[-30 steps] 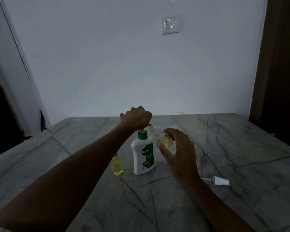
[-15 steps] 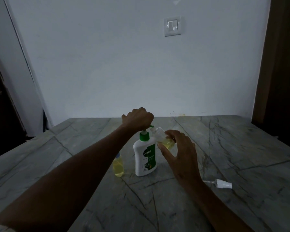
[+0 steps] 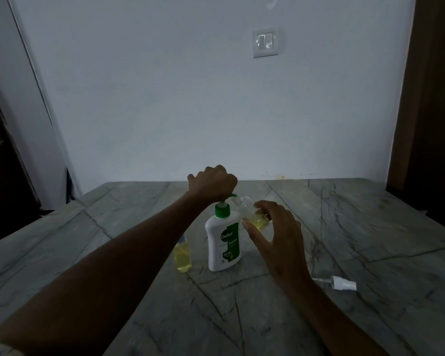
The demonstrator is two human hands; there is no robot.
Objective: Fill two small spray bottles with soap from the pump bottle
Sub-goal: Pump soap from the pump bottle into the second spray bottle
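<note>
Filling bottle two: left hand (image 3: 212, 183) fisted on the pump bottle (image 3: 224, 241) head, right hand (image 3: 272, 235) pinching the tilted spray bottle (image 3: 252, 214) at the nozzle, looks roughly half full. Next, keep its mouth lined up.

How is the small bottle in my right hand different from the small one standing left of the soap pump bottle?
The held bottle is tilted, its open mouth at the pump bottle spout, pinched by the right hand; the standing bottle is upright on the table, untouched. The held one holds only a little yellow liquid; the standing one looks mostly full. The held one has no top; the standing one seems capped, though the forearm partly hides it. Both are small, clear and hold yellowish soap.
</note>
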